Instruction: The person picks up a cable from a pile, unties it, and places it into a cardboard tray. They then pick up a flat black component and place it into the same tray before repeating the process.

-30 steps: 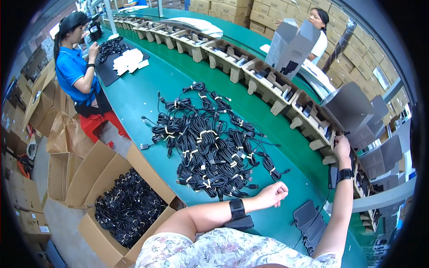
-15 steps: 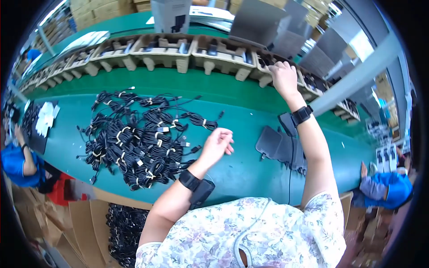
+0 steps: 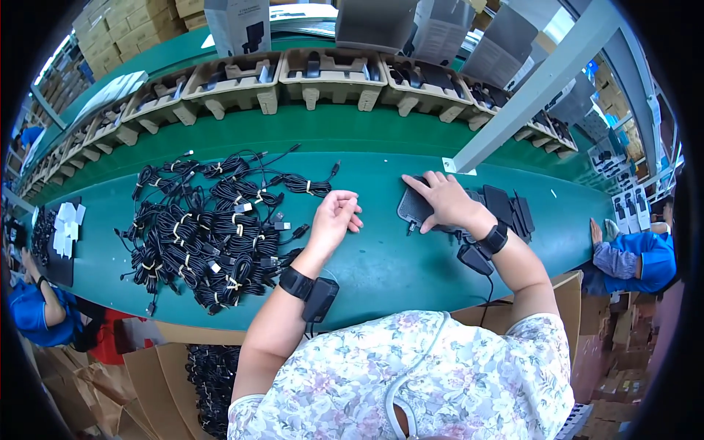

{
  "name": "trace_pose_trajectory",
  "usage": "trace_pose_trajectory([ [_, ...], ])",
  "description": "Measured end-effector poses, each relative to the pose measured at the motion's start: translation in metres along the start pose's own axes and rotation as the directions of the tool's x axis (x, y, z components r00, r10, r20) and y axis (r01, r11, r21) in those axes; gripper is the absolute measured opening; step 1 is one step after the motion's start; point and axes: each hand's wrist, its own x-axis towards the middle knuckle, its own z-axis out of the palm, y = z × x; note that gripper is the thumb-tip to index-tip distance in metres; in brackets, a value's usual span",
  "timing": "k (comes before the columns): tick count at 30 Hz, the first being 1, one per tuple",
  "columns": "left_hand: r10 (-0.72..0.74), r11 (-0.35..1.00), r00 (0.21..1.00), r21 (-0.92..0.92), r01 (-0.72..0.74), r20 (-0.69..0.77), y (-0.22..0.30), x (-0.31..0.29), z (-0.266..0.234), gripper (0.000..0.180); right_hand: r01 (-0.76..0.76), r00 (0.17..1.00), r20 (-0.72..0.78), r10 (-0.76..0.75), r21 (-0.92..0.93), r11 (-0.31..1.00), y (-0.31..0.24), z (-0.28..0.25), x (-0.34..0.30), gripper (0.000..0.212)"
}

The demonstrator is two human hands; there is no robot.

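Observation:
My right hand (image 3: 449, 202) lies over a flat black textured panel-like piece (image 3: 413, 207) on the green table, fingers spread and thumb at its near edge. More flat black pieces (image 3: 506, 208) lie just right of that hand. My left hand (image 3: 337, 218) hovers over the table with its fingers loosely bent and nothing visible in them. To its left spreads a big heap of black cables (image 3: 213, 235), coiled and tied with pale ties. A black box-shaped unit is strapped to each wrist.
A row of brown moulded trays (image 3: 334, 89) with black parts stands along the back. Behind them are open cartons (image 3: 246, 29). A grey metal post (image 3: 528, 92) rises at the back right. Below the table edge, a cardboard box (image 3: 165, 381) holds black cables. Co-workers sit at both sides.
My right hand has come back from a tray at the rear and down onto the black pieces on the table. My left hand has barely moved. The view has shifted somewhat.

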Motion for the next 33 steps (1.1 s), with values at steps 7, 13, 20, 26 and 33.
trace_pose_trajectory([
  [7,0.258,0.936,0.966,0.250,-0.248,-0.010,-0.020,0.003,0.005,0.029,0.303,0.830,-0.546,-0.118,0.262,0.916,-0.021,0.005,0.033,0.051],
  [13,0.037,0.990,0.989,-0.141,-0.017,0.146,0.000,-0.003,-0.005,0.024,0.299,0.953,-0.302,-0.005,0.942,0.152,-0.056,-0.034,0.060,0.029],
  [20,0.043,0.743,0.975,-0.659,0.115,0.219,0.031,-0.011,-0.020,0.033,0.191,0.923,-0.205,-0.325,0.979,-0.075,-0.070,-0.034,0.091,0.043],
  [26,-0.010,0.715,0.981,-0.685,0.141,0.192,0.014,-0.004,-0.015,0.021,0.125,0.963,-0.147,-0.228,0.986,-0.111,-0.058,-0.027,0.134,0.019],
  [33,-0.148,0.888,0.988,-0.435,0.150,0.039,0.000,0.000,-0.017,0.019,0.180,0.896,-0.169,0.411,0.984,0.011,0.040,-0.082,0.204,0.020],
])
